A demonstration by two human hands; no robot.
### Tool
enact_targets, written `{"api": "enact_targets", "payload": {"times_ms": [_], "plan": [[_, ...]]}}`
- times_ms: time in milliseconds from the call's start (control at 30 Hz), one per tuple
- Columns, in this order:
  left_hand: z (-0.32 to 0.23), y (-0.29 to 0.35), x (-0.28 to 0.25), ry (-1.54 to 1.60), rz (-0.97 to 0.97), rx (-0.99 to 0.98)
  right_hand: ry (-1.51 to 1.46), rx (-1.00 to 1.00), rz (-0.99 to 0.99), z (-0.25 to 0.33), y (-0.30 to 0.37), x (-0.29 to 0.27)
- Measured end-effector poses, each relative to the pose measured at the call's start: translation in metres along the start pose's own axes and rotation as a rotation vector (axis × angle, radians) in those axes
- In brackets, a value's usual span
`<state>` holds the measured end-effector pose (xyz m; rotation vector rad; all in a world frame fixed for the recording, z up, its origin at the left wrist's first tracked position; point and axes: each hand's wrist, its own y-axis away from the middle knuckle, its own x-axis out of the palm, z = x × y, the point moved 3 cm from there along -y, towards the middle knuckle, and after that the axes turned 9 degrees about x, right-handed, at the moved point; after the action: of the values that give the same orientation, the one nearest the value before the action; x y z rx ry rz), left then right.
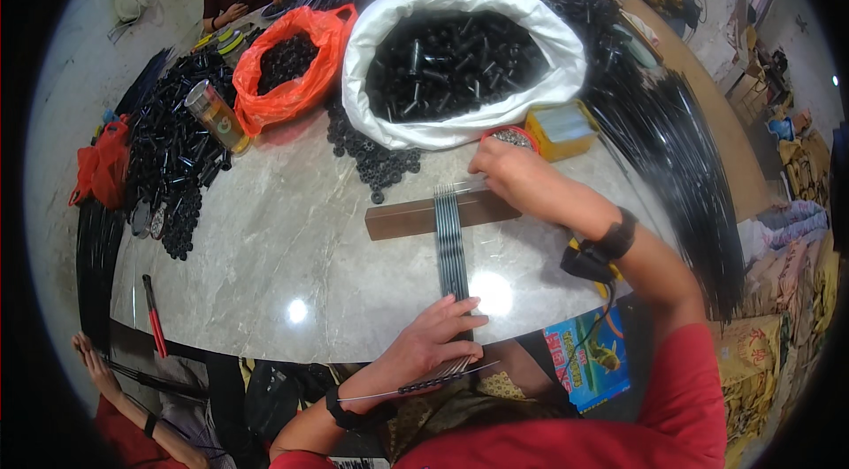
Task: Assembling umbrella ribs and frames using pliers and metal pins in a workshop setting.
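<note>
A bundle of thin grey rods (449, 248) lies side by side across a brown bar (398, 221), their fine tips pointing away from me. My left hand (433, 336) rests over the near part of the bundle at the table's edge, fingers stretched across the rods. A thin rod with a dark wrapped stretch (438, 381) crosses below it. Beyond the bar, my right hand (517, 175) is closed in a pinch near the rod tips; what it pinches is too small to make out. Just behind its fingers stands a red dish (513, 130) of small metal pieces.
Around the table (256, 266) are a white sack (358, 80) of black tubular pieces, a red bag (309, 98), a yellow box (562, 129), a clear can (217, 115), red-handled pliers (155, 319) and long black rods (681, 177). Other people sit behind and at lower left.
</note>
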<state>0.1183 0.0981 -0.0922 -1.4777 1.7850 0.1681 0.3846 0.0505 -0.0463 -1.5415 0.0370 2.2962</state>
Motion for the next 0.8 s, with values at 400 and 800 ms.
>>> {"api": "enact_targets", "payload": {"times_ms": [400, 800], "plan": [[0.002, 0.0008, 0.001, -0.012, 0.001, -0.004, 0.131, -0.014, 0.023, 0.005, -0.0044, -0.0008], [0.0008, 0.0007, 0.001, -0.007, 0.003, -0.008, 0.115, -0.058, -0.015, 0.0048, -0.0021, -0.0014]]}}
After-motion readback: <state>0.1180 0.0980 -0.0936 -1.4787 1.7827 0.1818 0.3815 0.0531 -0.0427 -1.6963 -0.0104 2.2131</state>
